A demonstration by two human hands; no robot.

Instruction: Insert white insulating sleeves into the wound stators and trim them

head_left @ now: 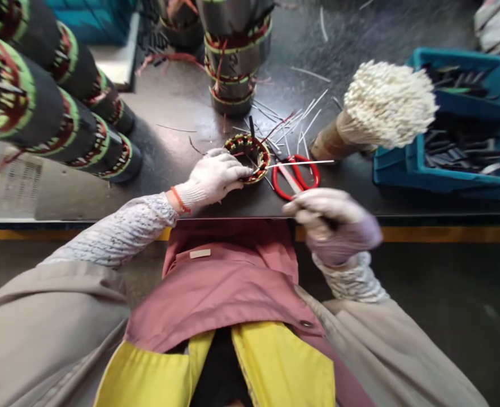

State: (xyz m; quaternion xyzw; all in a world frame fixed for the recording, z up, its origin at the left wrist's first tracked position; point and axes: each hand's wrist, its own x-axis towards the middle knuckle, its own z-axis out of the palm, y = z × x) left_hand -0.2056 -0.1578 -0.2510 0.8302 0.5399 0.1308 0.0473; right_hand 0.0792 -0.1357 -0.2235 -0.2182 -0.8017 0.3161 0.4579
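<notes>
My left hand (216, 175), in a white knit glove, grips the near left side of a motor stator (261, 152) wound with dark red wire, fingers at its rim. A thin white tie strand (304, 163) sticks out from the stator to the right. My right hand (334, 223), also gloved and slightly blurred, is curled closed over the table's front edge; what its fingers hold cannot be made out. Between hand and stator lie red-handled scissors (313, 180). Behind them, loose white strands (292, 127) are scattered on the dark table (169, 147).
Stacked stators (237, 62) stand behind the work, and taller stacks (59, 113) lean in from the left. On the right are an upright bundle of white strands (389, 104) and blue bins (402, 172) with dark pieces. Another person's sleeve (498, 25) shows at top right.
</notes>
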